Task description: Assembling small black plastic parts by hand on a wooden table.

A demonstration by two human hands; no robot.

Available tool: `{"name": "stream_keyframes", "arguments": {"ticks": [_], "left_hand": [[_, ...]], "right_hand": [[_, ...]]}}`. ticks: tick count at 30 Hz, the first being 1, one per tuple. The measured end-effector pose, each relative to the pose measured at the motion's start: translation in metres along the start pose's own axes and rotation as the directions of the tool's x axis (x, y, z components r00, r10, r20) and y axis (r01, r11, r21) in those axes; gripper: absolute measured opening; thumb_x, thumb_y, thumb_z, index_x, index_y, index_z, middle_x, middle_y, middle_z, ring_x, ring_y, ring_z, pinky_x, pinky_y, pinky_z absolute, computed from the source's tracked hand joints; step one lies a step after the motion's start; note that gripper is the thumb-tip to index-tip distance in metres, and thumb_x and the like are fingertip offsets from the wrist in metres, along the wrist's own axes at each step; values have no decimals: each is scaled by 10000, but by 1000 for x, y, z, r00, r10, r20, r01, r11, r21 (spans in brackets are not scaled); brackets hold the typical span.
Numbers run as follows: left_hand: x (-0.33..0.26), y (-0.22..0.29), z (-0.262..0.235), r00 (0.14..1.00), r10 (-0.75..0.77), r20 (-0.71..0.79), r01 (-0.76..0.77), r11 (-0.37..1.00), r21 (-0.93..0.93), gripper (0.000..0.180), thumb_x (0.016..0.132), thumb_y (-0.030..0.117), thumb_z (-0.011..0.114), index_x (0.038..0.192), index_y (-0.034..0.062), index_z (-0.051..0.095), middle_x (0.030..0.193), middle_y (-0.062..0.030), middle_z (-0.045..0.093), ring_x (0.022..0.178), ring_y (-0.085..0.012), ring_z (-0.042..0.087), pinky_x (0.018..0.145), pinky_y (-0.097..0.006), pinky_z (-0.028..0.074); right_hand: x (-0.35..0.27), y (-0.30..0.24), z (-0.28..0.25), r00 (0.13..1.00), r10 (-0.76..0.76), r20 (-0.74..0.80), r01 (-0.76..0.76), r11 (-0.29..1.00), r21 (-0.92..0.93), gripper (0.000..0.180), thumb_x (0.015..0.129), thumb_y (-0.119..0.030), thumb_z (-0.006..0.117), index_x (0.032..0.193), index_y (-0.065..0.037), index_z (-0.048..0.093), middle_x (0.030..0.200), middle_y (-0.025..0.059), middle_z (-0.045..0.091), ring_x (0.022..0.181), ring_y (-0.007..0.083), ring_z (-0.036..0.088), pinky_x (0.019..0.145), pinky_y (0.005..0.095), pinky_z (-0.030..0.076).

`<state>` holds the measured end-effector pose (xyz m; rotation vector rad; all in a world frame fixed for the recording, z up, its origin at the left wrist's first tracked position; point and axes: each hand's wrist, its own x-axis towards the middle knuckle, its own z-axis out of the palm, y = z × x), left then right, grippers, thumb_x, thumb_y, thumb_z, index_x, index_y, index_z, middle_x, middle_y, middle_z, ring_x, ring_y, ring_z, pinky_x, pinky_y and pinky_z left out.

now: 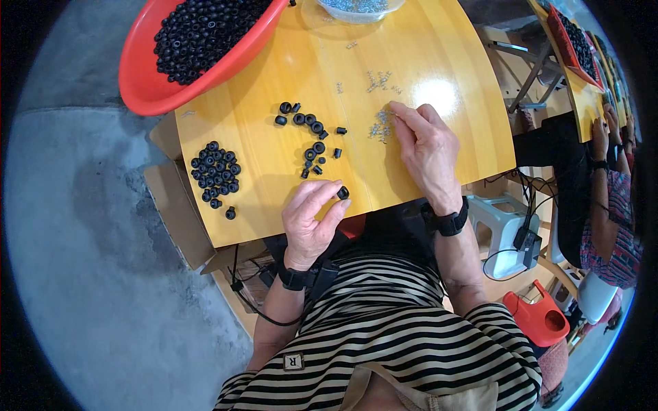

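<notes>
Between the thumb and fingertips of my left hand (310, 220) is a small round black plastic part with a hole (343, 194), held just over the table's near edge. My right hand (433, 147) is closed in a pinch at a little pile of tiny metal springs (380, 128); what its fingertips hold is too small to make out. Farther off lies a second scatter of springs (381, 81). Loose black rings and small plugs (312, 127) are spread across the middle of the table. At the left, a cluster of black pieces (216, 168) sits close together.
A red basin (134, 82) full of black parts stands at the table's far left. Behind is a clear bowl (367, 16) of small metallic pieces. The yellow table (466, 61) ends near my body. To the right are stools (492, 216), cables and another person's hands (601, 137) at another table.
</notes>
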<state>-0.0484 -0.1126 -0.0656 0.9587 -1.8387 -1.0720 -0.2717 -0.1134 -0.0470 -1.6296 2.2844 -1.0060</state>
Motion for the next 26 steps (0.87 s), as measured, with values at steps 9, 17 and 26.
{"name": "stream_keyframes", "arguments": {"ticks": [9, 17, 26], "left_hand": [[1, 2, 1, 1000, 1, -27, -1, 1000, 10, 292, 744, -20, 755, 1026, 13, 683, 900, -102, 655, 753, -201, 637, 687, -293, 501], [2, 5, 1, 998, -40, -46, 38, 998, -48, 283, 751, -58, 732, 1025, -18, 674, 900, -106, 647, 776, -184, 623, 706, -281, 498], [0, 17, -4, 997, -49, -61, 47, 999, -23, 287, 759, -29, 740, 1035, 5, 673, 910, -100, 660, 791, -212, 641, 711, -292, 506]], "right_hand": [[-5, 9, 6, 996, 77, -46, -70, 987, 142, 78, 857, -114, 683, 900, -60, 647, 758, 75, 639, 611, 224, 628, 550, 333, 490], [-39, -15, -19, 890, 199, 410, -456, 421, 784, 94, 877, -38, 686, 955, 2, 652, 809, 39, 678, 709, 94, 644, 617, 223, 524], [-61, -35, -16, 827, 2, 562, -510, 424, 748, 128, 896, -30, 663, 1023, -11, 661, 892, 58, 708, 783, 107, 671, 724, 248, 568]]}}
